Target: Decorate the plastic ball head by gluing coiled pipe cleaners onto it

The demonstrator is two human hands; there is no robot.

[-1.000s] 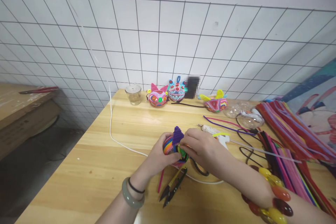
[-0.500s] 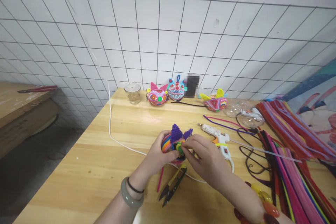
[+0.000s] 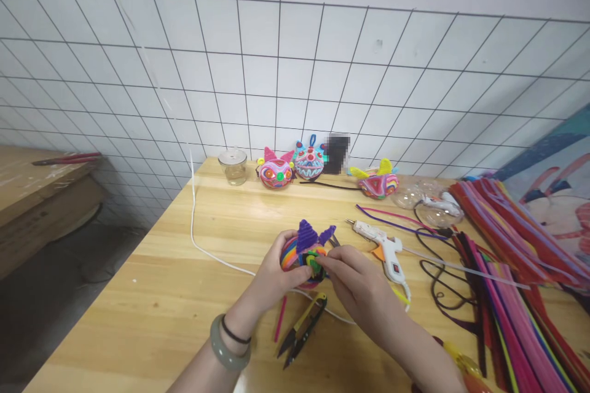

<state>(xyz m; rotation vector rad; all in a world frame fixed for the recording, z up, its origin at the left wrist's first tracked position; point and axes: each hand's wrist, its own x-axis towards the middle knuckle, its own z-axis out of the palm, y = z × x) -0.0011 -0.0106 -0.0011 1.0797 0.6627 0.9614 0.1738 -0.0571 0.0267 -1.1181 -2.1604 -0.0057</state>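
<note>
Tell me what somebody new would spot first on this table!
Probably the rainbow-striped toy with pointy purple ears, in the grip of the left hand below the middle of the picture, with the right hand at its side. Next come a pink-eared creature, a blue creature and, farther right, a yellow-eared creature, all near the wall. Bundles of colourful strips at the right of the table stand out too.

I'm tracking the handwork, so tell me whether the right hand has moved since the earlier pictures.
Yes. Against the glue gun, the right hand has come nearer the person; the gun's lower handle, hidden at first, now shows.
</note>
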